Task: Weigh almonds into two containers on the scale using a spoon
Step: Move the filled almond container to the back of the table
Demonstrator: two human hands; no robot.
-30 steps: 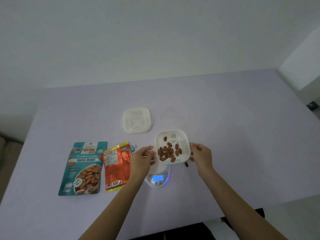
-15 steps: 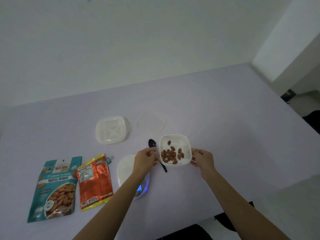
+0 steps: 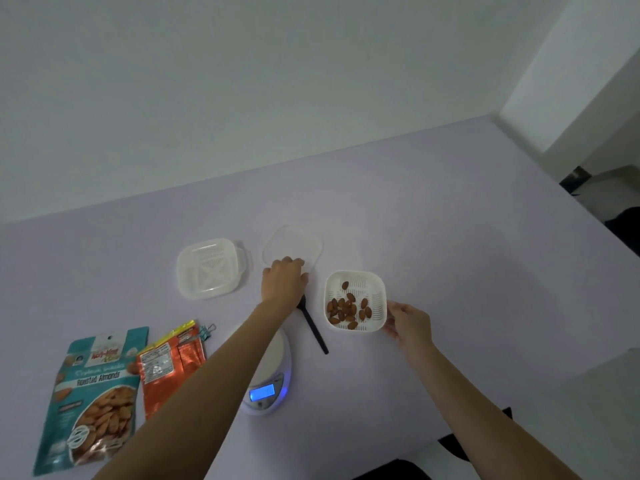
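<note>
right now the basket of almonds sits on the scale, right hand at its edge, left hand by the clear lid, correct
Not on the scale: the head view shows the basket on the table, right of the black spoon. The right hand is at its edge and the left hand by the clear lid, as stated.

One wide-angle view (worn on the head) looks forward and down from close above the near edge of the pale lilac table [image 3: 467, 244], toward the white wall [image 3: 242, 98].
</note>
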